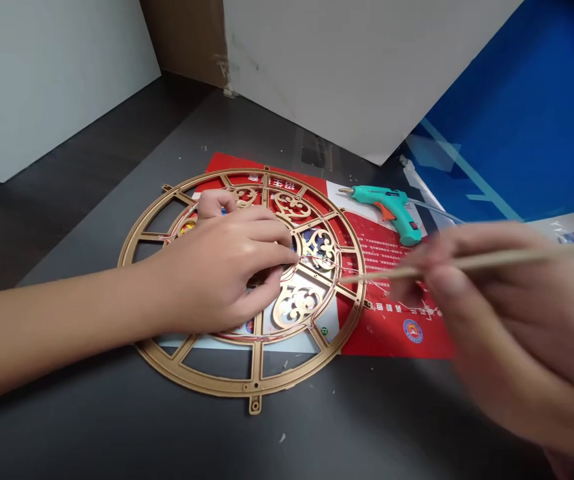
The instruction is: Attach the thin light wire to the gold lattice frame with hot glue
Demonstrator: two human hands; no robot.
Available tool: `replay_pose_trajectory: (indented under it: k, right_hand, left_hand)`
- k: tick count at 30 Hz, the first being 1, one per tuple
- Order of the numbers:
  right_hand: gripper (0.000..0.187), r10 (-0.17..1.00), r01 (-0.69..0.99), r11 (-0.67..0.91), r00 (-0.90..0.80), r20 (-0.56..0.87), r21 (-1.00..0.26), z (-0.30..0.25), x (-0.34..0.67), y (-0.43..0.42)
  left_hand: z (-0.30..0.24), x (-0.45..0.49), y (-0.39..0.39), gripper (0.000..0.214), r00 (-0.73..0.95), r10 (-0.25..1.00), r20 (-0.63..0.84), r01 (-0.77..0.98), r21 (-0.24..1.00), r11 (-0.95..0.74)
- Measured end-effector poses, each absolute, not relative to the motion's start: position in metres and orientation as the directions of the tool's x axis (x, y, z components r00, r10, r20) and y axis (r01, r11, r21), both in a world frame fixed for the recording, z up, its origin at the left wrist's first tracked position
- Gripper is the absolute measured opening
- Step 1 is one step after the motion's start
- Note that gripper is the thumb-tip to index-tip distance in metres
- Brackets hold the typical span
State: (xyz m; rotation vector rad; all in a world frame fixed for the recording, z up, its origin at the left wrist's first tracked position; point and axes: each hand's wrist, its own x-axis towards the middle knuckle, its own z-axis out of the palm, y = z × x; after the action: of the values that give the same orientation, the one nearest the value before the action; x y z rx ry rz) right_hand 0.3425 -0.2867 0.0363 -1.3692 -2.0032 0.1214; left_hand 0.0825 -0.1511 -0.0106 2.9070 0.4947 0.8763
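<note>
Small craft workspace, set up on a desk

A glue gun point(387, 207), a red printed sheet point(417, 340) and a gold fretwork frame point(207, 390) lie together on a dark desk point(91, 427), which marks this as hand-craft space. White panels point(347, 67) stand close behind, with a blue board point(517, 100) at one side and bare cardboard point(181, 33) showing in the gap, like a partitioned workshop corner.

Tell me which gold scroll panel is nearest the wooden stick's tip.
The rightmost scroll panel, by the left hand; the panels above and below it sit farther from the stick.
</note>
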Motion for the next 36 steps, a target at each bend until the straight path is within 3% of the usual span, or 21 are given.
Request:
replay_pose_trajectory:
  k: [2, 5, 12, 17, 20, 25, 28, 31, 34, 36]
  right_hand:
    - [0.009, 0.86, 0.589, 0.432, -0.041, 0.509, -0.683, 0.021, 0.329, -0.262]
    - [0.016, 0.868, 0.511, 0.379, 0.094, 0.488, -0.772, -0.006, 0.315, -0.237]
    - [0.019, 0.856, 0.651, 0.39, 0.004, 0.517, -0.651, -0.023, 0.317, -0.236]
    - [0.021, 0.811, 0.694, 0.366, 0.089, 0.578, -0.62, -0.01, 0.316, -0.241]
    - [0.017, 0.836, 0.622, 0.367, 0.106, 0.538, -0.692, -0.004, 0.318, -0.245]
    - [0.03, 0.906, 0.293, 0.397, 0.029, 0.423, -0.87, -0.004, 0.326, -0.244]
    - [0.012, 0.929, 0.257, 0.301, 0.137, 0.343, -0.918, -0.008, 0.324, -0.238]
    - [0.012, 0.934, 0.235, 0.264, 0.18, 0.309, -0.936, -0.006, 0.318, -0.235]
    - [0.02, 0.901, 0.376, 0.31, 0.177, 0.396, -0.873, 0.003, 0.317, -0.238]
    - [0.034, 0.851, 0.577, 0.355, 0.125, 0.51, -0.735, 0.012, 0.322, -0.24]
  left_hand:
    - [-0.011, 0.083, -0.152, 0.034, 0.788, 0.333, 0.517, 0.294, 0.159, -0.942]
    - [-0.012, 0.081, -0.152, 0.034, 0.787, 0.33, 0.52, 0.293, 0.156, -0.943]
    - [-0.014, 0.08, -0.153, 0.033, 0.792, 0.338, 0.509, 0.301, 0.157, -0.941]
    - [-0.013, 0.082, -0.153, 0.032, 0.78, 0.339, 0.526, 0.297, 0.165, -0.94]
    - [-0.012, 0.081, -0.153, 0.032, 0.787, 0.35, 0.508, 0.306, 0.17, -0.937]
    - [-0.012, 0.08, -0.153, 0.032, 0.782, 0.347, 0.518, 0.302, 0.171, -0.938]
    - [-0.012, 0.08, -0.153, 0.033, 0.793, 0.328, 0.514, 0.287, 0.16, -0.945]
    - [-0.013, 0.079, -0.152, 0.031, 0.793, 0.326, 0.515, 0.279, 0.169, -0.945]
    - [-0.013, 0.079, -0.152, 0.029, 0.788, 0.349, 0.507, 0.291, 0.194, -0.937]
    - [-0.012, 0.08, -0.153, 0.03, 0.784, 0.348, 0.514, 0.29, 0.193, -0.937]
